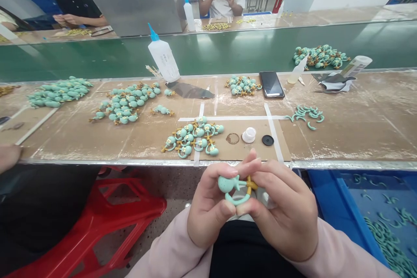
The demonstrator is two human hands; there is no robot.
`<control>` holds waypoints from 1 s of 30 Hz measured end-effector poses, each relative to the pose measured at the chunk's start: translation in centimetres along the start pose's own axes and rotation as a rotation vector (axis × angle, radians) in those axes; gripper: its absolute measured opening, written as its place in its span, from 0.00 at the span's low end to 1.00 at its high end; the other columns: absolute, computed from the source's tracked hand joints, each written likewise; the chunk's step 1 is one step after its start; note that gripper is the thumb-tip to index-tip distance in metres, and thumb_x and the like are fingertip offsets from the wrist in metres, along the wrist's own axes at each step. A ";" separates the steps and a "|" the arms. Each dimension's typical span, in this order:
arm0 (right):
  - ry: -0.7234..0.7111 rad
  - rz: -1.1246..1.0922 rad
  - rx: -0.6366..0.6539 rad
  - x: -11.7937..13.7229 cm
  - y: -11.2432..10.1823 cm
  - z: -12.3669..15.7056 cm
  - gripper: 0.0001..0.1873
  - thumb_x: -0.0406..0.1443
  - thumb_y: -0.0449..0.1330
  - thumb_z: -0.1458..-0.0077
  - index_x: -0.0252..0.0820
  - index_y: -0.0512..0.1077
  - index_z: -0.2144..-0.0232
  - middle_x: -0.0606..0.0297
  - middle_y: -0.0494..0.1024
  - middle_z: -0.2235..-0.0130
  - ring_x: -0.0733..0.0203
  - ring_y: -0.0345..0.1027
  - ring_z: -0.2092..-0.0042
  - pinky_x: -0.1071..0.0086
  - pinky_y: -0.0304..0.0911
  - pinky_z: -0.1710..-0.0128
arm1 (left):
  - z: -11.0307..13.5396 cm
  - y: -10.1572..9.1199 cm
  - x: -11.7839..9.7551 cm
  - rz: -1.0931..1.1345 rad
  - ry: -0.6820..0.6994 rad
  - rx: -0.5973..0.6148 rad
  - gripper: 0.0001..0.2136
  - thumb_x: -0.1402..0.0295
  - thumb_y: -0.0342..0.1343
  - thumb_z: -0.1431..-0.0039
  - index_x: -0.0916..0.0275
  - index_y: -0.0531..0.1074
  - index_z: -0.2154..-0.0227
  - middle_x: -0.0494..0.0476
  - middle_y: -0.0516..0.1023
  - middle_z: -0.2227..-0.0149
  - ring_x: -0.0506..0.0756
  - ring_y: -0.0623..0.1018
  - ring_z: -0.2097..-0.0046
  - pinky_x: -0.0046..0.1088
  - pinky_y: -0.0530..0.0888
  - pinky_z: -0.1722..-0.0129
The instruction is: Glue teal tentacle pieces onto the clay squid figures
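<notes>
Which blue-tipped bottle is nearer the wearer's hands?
The near bottle, this side of the green strip; the far bottle stands across it, beside the metal panel.

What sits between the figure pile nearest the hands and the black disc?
In the head view, going from the figure pile to the black disc: a brown ring, then a white cup.

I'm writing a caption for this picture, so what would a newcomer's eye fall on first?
Probably the small turquoise figure, held between the left hand and right hand in front of the brown table. Next, likely, the bright red stool at lower left, and the white bottle with its blue nozzle near the table's far edge.
</notes>
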State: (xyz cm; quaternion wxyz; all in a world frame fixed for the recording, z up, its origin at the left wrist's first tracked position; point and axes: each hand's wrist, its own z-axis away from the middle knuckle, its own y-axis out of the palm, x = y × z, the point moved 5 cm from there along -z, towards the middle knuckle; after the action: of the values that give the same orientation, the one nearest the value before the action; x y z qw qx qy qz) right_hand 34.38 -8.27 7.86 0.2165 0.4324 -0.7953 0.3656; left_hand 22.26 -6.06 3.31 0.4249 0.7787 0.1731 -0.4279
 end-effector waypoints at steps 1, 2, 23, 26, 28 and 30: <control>-0.008 0.005 -0.009 0.0 0.0 0.0 0.13 0.45 0.58 0.38 0.41 0.72 0.65 0.58 0.78 0.64 0.59 0.72 0.64 0.66 0.69 0.66 | 0.0 0.0 0.0 -0.002 0.020 0.005 0.12 0.63 0.52 0.35 0.46 0.66 0.49 0.51 0.73 0.41 0.59 0.58 0.32 0.49 0.57 0.35; -0.018 0.010 -0.019 0.1 -0.1 -0.1 0.13 0.45 0.59 0.38 0.41 0.72 0.65 0.58 0.78 0.64 0.60 0.72 0.65 0.67 0.69 0.66 | 0.0 0.0 0.0 -0.002 0.043 0.008 0.12 0.63 0.52 0.35 0.47 0.66 0.49 0.52 0.73 0.41 0.59 0.58 0.32 0.49 0.58 0.35; 0.018 0.023 -0.010 -0.4 0.4 0.2 0.16 0.45 0.59 0.39 0.37 0.72 0.69 0.59 0.77 0.67 0.63 0.70 0.66 0.71 0.66 0.66 | 0.0 -0.5 0.4 0.022 0.085 0.015 0.12 0.66 0.51 0.34 0.50 0.66 0.49 0.57 0.71 0.40 0.61 0.59 0.33 0.49 0.59 0.36; 0.024 0.027 -0.009 -0.6 0.4 0.2 0.17 0.46 0.59 0.39 0.37 0.72 0.70 0.59 0.76 0.68 0.64 0.69 0.66 0.72 0.66 0.67 | 0.0 -0.6 0.5 0.040 0.087 0.016 0.12 0.66 0.51 0.34 0.50 0.66 0.48 0.58 0.71 0.39 0.62 0.60 0.33 0.50 0.60 0.37; 0.027 0.026 -0.007 -0.7 0.5 0.1 0.16 0.46 0.59 0.39 0.37 0.72 0.69 0.59 0.76 0.68 0.64 0.70 0.66 0.72 0.66 0.66 | 0.0 -0.8 0.6 0.051 0.077 0.016 0.12 0.66 0.51 0.34 0.50 0.66 0.48 0.58 0.71 0.39 0.62 0.60 0.33 0.49 0.60 0.37; 0.033 0.014 0.000 -1.0 0.7 0.1 0.15 0.44 0.60 0.39 0.38 0.72 0.68 0.60 0.76 0.67 0.64 0.70 0.65 0.72 0.66 0.65 | -0.1 -0.9 0.8 0.064 0.067 0.007 0.12 0.66 0.51 0.34 0.49 0.66 0.49 0.57 0.71 0.39 0.61 0.59 0.33 0.47 0.61 0.37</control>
State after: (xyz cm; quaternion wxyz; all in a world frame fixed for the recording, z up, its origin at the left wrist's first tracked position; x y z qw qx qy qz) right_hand 34.31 -7.61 6.87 0.2273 0.4208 -0.7945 0.3742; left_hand 22.18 -5.53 2.18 0.4296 0.7993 0.1607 -0.3883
